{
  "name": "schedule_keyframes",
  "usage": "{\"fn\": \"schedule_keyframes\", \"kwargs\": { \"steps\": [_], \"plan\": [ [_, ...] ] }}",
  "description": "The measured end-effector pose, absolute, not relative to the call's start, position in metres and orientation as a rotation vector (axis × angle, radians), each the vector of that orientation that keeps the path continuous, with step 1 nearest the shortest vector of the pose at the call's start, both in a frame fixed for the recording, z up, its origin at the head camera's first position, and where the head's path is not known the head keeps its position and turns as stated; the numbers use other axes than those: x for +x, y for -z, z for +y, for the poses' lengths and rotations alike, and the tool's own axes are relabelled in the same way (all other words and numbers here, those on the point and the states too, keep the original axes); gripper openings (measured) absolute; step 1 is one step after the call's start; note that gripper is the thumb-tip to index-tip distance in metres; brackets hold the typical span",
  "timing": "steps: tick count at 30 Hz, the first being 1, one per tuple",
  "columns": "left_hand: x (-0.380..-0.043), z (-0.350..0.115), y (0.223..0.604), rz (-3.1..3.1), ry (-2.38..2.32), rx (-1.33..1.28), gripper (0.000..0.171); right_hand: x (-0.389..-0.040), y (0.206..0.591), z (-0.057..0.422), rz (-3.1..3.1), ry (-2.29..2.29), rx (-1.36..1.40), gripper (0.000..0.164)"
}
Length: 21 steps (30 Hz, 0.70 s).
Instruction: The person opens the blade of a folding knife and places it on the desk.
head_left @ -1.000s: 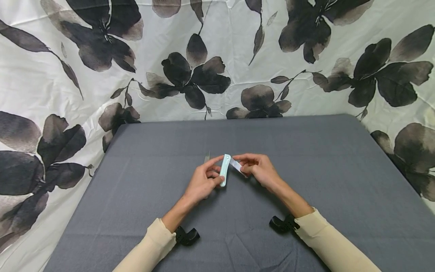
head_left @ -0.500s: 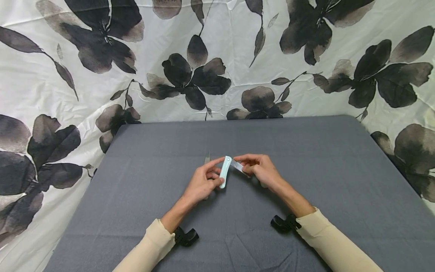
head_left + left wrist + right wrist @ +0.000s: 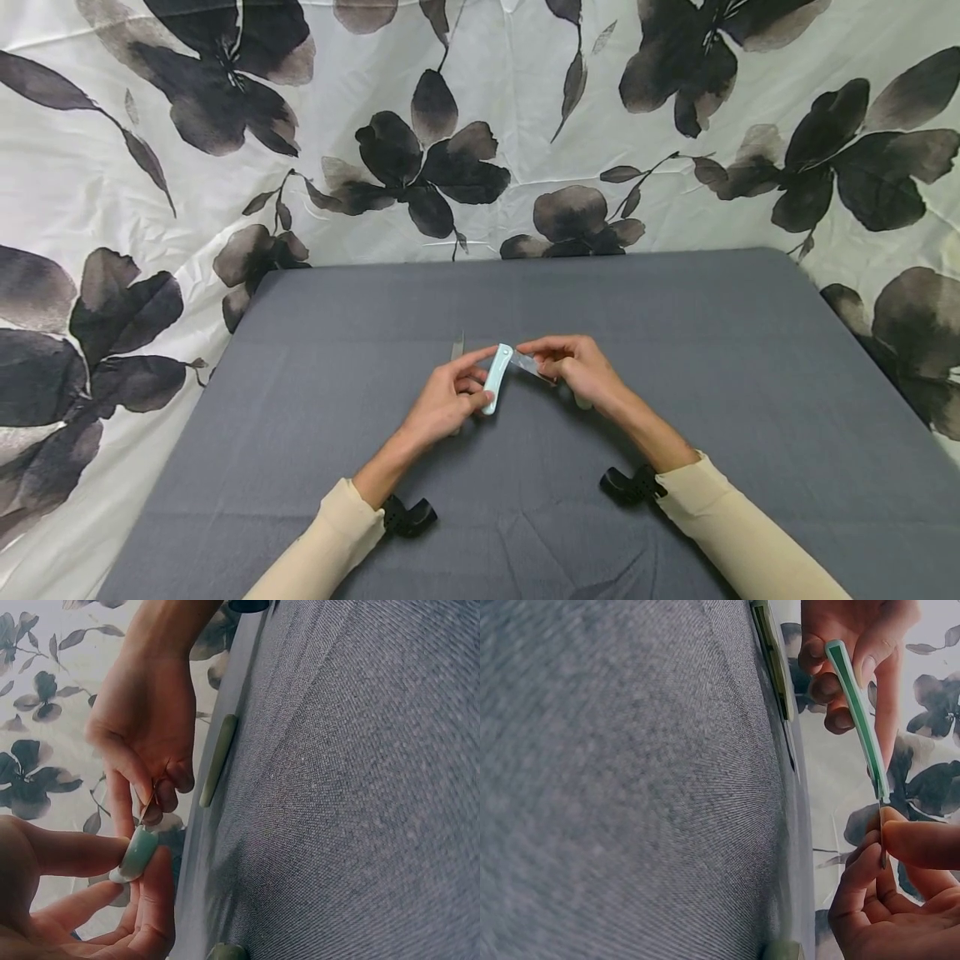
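Observation:
Between both hands is a folding knife with a mint handle [image 3: 497,382], its blade [image 3: 531,367] swung partway out at an angle. My left hand [image 3: 444,402] holds the handle, index finger at the pivot end and thumb near the butt. The right hand [image 3: 581,368] pinches the metal blade between thumb and fingers. In the right wrist view the handle's open slot side [image 3: 859,720] shows a green inside. Both hands are raised over the grey cloth, and the fingers cover part of the blade.
Behind the left hand an opened knife with an olive handle [image 3: 771,652] lies on the grey table [image 3: 375,317], its blade [image 3: 457,346] pointing away. A pale green, elongated item [image 3: 220,759] lies below the right hand. A floral cloth [image 3: 525,133] hangs behind the table.
The right hand has shifted slightly right, and the blade has swung a little further out from the handle. The left hand holds nearly still. More of the pale green item shows beneath the right hand.

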<state>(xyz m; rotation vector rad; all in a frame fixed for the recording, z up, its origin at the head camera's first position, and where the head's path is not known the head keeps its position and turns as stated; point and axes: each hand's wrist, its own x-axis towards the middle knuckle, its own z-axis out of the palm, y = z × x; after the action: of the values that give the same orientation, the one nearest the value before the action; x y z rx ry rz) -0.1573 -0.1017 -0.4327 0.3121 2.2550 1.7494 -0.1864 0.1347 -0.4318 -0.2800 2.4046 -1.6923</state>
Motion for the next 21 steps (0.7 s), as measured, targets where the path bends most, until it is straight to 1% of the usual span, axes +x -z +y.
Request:
{"fn": "schedule_keyframes", "kwargs": {
  "steps": [21],
  "plan": [
    [-0.154,-0.1062,0.4293,2.239,-1.689,0.371,0.068,-0.1863,0.4317,0.1397,2.442,1.653,-0.347,0.04]
  ]
}}
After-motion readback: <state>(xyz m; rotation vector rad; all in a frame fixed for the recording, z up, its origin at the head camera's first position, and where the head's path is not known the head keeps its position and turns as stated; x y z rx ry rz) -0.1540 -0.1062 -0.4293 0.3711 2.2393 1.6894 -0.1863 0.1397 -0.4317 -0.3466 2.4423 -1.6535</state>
